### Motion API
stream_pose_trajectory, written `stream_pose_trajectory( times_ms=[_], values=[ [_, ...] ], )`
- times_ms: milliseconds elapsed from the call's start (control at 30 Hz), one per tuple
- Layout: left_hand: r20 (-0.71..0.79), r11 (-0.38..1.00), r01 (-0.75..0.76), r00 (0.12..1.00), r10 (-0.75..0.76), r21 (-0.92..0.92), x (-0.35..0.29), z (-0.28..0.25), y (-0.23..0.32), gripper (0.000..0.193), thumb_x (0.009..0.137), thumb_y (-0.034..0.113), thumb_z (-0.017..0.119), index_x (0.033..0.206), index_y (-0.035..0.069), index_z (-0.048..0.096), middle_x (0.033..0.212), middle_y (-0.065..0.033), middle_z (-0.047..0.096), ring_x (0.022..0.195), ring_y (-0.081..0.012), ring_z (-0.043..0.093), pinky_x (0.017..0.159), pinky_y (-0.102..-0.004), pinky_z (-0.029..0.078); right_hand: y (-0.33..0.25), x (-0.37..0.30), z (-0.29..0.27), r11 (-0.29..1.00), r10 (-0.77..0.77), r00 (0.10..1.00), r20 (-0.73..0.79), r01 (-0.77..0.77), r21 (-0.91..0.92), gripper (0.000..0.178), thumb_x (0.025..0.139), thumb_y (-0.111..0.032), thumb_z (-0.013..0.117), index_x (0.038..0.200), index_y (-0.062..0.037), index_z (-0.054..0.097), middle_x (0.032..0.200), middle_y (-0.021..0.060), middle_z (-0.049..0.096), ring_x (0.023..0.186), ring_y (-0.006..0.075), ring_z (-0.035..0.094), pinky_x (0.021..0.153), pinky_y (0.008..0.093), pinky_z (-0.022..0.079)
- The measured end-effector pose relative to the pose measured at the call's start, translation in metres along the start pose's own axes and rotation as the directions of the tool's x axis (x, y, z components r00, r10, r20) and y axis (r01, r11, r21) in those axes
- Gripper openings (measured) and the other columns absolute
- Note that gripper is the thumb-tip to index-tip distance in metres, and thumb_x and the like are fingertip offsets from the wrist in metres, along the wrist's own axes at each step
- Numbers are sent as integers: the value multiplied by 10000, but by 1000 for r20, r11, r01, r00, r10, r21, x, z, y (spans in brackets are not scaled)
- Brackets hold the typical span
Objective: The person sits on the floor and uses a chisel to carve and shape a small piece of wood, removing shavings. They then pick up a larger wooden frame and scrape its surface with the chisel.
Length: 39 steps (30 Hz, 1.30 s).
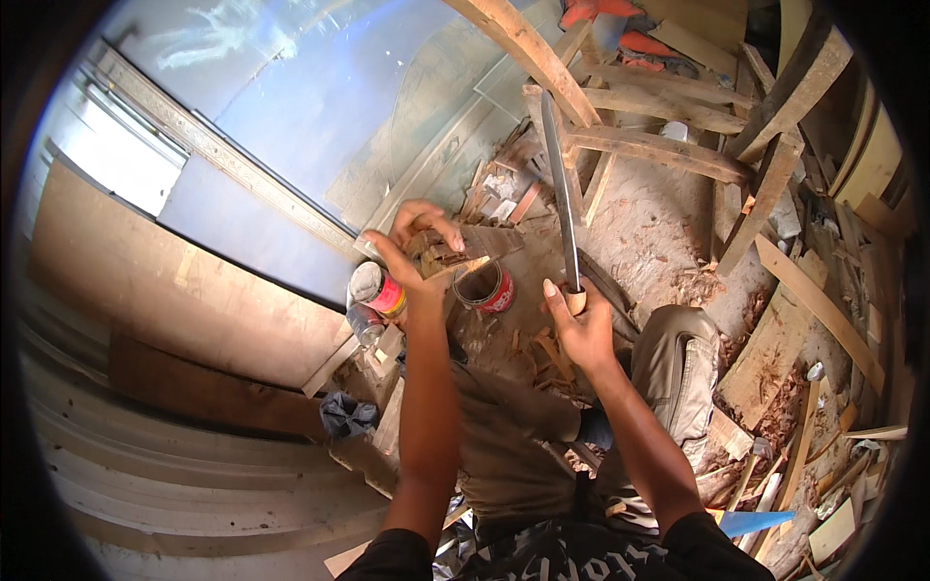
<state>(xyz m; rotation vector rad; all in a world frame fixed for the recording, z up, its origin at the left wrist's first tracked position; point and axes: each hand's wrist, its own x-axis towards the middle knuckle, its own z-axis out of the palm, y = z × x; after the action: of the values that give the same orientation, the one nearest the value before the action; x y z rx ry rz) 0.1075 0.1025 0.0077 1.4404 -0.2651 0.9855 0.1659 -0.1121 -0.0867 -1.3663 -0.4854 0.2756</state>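
My right hand is closed around the short wooden handle of a long-bladed machete. Its narrow dark blade points up and away from me, the edge catching light. To the left, my left hand is raised with fingers apart and partly curled. Just beyond its palm is a rough brown wood block. A pale sliver of wood lies beside the palm; whether the hand touches it I cannot tell. Below the sliver stands an open red tin with a dark inside.
Another tin stands by the left wrist near a wooden panel. A rough timber frame rises ahead on the right. Planks and scraps lie along the right side, with a blue saw-like blade low down.
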Motion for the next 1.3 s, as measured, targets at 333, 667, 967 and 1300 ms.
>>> stream_pose_trajectory(
  times_ms=[333, 667, 967, 1300],
  values=[
    [107, 990, 138, 985, -138, 6, 31, 27, -19, 982, 919, 799, 69, 1042, -49, 548, 603, -114, 573, 526, -192, 545, 537, -290, 455, -81, -29, 13, 962, -255, 962, 99, 262, -73, 192, 949, -169, 692, 997, -6, 603, 495, -18, 504, 491, 8, 439, 457, 232, 360],
    [11, 967, 256, 967, -256, -8, 35, 71, -30, 1006, 888, 833, 51, 1038, -18, 565, 567, -95, 569, 403, -143, 471, 413, -261, 410, -102, -15, 15, 920, -295, 950, 104, 312, -236, 252, 951, -201, 685, 1011, 21, 581, 570, 115, 640, 489, 162, 640, 495, 314, 470],
    [-55, 938, 329, 940, -336, -112, 32, 70, -51, 1028, 896, 826, 55, 925, -37, 611, 611, -107, 584, 586, -188, 558, 715, -364, 534, -99, -4, 15, 938, -100, 992, 81, 121, -324, 251, 954, -211, 666, 915, 27, 593, 518, 65, 529, 495, 67, 480, 484, 299, 407],
    [-91, 832, 422, 872, -481, -360, 23, 84, -55, 713, 991, 677, 359, 888, 36, 655, 746, -48, 652, 607, -146, 620, 557, -282, 512, -116, -14, -4, 932, -192, 977, 90, 211, -296, 257, 948, -202, 672, 964, 47, 610, 513, 108, 595, 471, 115, 593, 484, 318, 446]
  ],
)
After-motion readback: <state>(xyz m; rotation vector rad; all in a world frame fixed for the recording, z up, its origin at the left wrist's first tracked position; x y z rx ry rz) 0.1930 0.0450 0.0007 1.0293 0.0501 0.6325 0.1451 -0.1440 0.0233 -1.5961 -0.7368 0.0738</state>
